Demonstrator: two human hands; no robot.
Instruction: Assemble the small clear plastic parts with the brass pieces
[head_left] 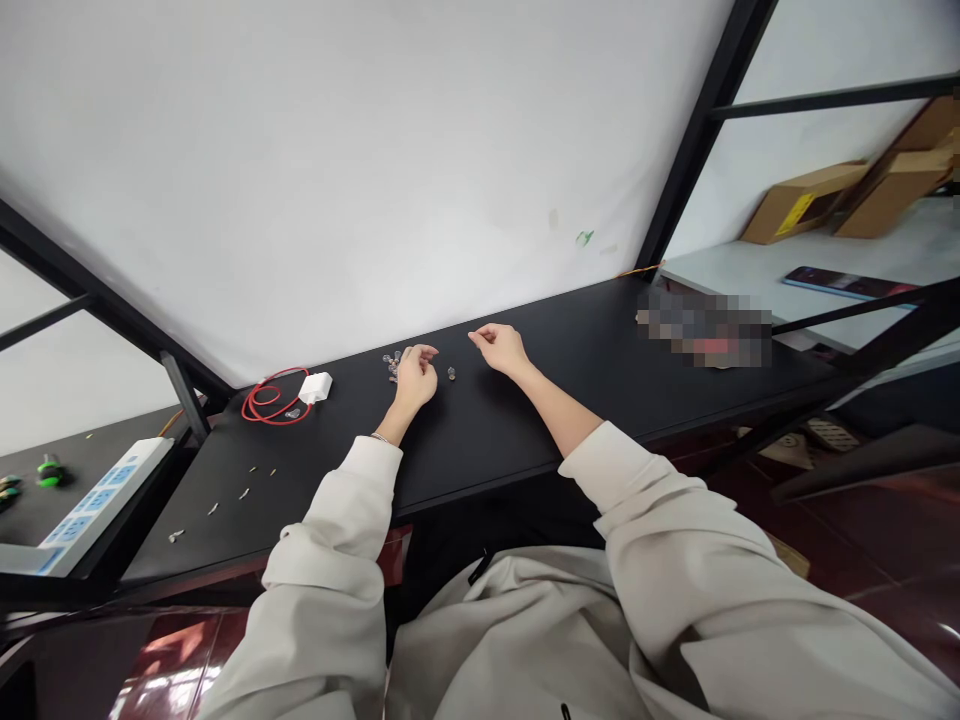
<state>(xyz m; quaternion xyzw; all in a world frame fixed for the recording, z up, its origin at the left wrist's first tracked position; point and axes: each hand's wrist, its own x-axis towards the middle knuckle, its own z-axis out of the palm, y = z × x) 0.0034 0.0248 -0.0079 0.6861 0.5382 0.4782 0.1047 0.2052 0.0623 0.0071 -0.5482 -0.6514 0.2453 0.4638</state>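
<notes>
Both my hands rest on a black table (600,380). My left hand (417,378) lies with its fingers curled in, the fingertips pinched near a small cluster of clear and metallic parts (392,364). One more small part (451,374) lies just right of that hand. My right hand (501,347) sits further right, fingers curled with thumb and forefinger pinched together; what they hold is too small to make out.
A red coiled cable (271,402) with a white charger block (316,387) lies to the left. Several tiny parts (244,493) are scattered near the front left edge. A white power strip (97,502) is at far left. Cardboard boxes (810,200) and a phone (840,283) sit on the right-hand table.
</notes>
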